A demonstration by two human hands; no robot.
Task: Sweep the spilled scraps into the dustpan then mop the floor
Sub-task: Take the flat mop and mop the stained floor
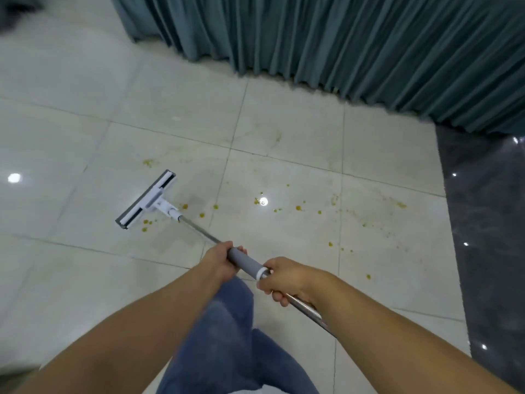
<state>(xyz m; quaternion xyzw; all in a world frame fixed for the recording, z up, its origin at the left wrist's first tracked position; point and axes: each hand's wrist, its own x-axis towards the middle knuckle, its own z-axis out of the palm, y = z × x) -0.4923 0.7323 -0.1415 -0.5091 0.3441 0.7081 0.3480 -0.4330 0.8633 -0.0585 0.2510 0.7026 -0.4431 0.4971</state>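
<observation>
A flat mop with a grey-and-white head (146, 199) rests on the pale tiled floor (85, 274), its metal pole (199, 230) running back toward me. My left hand (223, 261) grips the pole just ahead of the grey sleeve (245, 261). My right hand (284, 278) holds the pole right behind that sleeve. Small yellow-brown stains and crumbs (298, 208) dot the tiles from beside the mop head across to the right. No dustpan or broom is in view.
A teal curtain (341, 44) hangs along the far side down to the floor. A dark glossy strip of floor (483, 223) runs along the right. My blue trouser legs (227, 336) are below the hands.
</observation>
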